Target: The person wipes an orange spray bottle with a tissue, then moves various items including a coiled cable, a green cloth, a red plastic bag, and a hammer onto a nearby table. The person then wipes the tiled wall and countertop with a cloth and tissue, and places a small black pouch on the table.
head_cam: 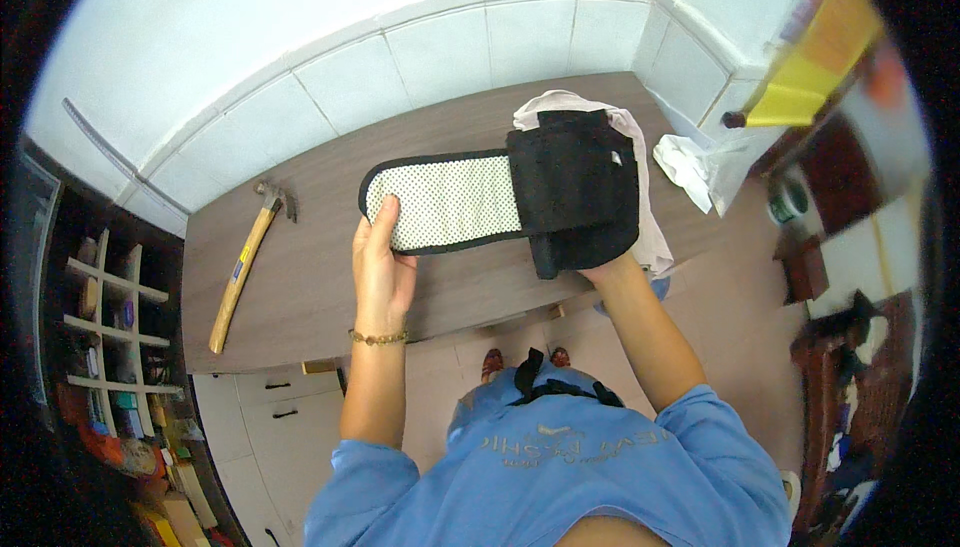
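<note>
Stretched between my two hands above the desk is a black fabric support belt [574, 179]. Its left part shows a white dotted lining panel [450, 202] with black edging. My left hand [386, 254] grips the rounded left end, thumb on the lining and fingers behind. Beneath the folded right part, my right hand [611, 266] supports the belt; its fingers are hidden by the black fabric. A pale cloth [649, 224] lies on the desk behind and to the right of the belt.
A claw hammer [244, 269] with a wooden handle lies at the left of the desk [315, 269]. White crumpled tissue or plastic [686, 164] sits by the right wall. Left of the desk stands a shelf with compartments [116, 337]. White drawers [277, 434] are below.
</note>
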### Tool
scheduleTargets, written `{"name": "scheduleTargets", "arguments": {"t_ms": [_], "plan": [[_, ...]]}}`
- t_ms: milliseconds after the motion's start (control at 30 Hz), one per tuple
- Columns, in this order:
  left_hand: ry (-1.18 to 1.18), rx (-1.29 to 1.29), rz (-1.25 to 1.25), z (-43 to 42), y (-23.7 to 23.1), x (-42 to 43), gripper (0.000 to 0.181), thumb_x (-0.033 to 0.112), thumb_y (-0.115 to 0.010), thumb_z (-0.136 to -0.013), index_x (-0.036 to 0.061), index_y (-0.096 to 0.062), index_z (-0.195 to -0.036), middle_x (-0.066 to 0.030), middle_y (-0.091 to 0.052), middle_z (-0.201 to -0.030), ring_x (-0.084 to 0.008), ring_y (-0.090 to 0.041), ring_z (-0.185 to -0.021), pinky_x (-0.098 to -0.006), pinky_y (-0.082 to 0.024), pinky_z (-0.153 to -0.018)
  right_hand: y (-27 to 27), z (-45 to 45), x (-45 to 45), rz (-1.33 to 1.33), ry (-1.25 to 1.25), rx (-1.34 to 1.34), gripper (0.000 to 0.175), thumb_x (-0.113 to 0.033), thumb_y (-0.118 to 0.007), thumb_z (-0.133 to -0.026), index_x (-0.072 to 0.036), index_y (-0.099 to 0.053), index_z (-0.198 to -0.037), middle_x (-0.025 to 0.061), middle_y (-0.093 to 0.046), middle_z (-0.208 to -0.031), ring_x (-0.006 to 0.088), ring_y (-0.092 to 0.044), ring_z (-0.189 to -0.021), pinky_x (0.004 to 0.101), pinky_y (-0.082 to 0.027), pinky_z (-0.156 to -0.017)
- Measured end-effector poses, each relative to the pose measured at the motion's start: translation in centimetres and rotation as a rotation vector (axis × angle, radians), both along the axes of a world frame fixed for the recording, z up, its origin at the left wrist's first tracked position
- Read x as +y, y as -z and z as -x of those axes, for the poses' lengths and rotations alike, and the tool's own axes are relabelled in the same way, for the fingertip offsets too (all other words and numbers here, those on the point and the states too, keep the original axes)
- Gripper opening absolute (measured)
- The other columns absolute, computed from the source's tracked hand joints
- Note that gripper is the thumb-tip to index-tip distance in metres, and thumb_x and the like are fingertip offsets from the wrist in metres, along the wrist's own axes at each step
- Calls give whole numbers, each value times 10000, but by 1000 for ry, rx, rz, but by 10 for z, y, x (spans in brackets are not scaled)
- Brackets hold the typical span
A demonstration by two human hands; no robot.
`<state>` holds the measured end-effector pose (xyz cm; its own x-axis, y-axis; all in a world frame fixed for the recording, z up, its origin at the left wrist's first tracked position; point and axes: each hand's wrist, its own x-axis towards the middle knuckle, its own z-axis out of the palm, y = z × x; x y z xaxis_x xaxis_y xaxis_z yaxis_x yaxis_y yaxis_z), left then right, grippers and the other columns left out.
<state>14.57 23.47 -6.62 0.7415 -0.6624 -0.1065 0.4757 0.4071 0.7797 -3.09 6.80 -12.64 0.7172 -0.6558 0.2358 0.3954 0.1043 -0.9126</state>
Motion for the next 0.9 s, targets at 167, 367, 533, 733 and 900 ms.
{"name": "scheduleTargets", "arguments": {"t_ms": [167,367,533,733,900], "plan": [[179,-157,-32,34,1,-1,212,157,-562,-923,43,-575,-1102,-39,-655,-1037,-123,-635,-891,-259,-524,-732,14,-10,-2,-713,-42,-215,360,-290,-502,-940,-92,-497,-1240,64,-576,-1167,189,-567,-1046,336,-487,-895],[244,-130,60,70,4,-5,445,146,-621,-887,17,-450,-1278,-62,-571,-1162,-143,-557,-1034,-295,-459,-906,-11,-44,44,112,587,129,134,-112,-531,-908,-24,-441,-954,123,-545,-1045,208,-506,-985,315,-380,-913],[-12,-182,-142,56,3,3,425,86,-672,-834,27,-496,-1216,-75,-576,-1166,-176,-568,-1036,-314,-475,-889,-27,-39,70,331,394,83,257,-49,-612,-857,-69,-396,-996,137,-458,-1247,225,-437,-1175,332,-340,-1013],[41,-41,-23,35,9,35,439,83,-628,-860,6,-459,-1258,-122,-557,-1203,-228,-569,-1064,-360,-487,-906,-48,-22,65,-55,-202,143,806,-197,-791,-721,25,-347,-1356,157,-495,-1269,203,-529,-1099,335,-443,-934],[146,-68,-33,38,10,47,469,73,-592,-869,-3,-406,-1293,-142,-538,-1210,-247,-564,-1071,-374,-485,-912,-57,-3,94,-105,-81,178,535,-194,-760,-755,43,-527,-1174,114,-624,-1054,159,-585,-946,305,-480,-856]]}}
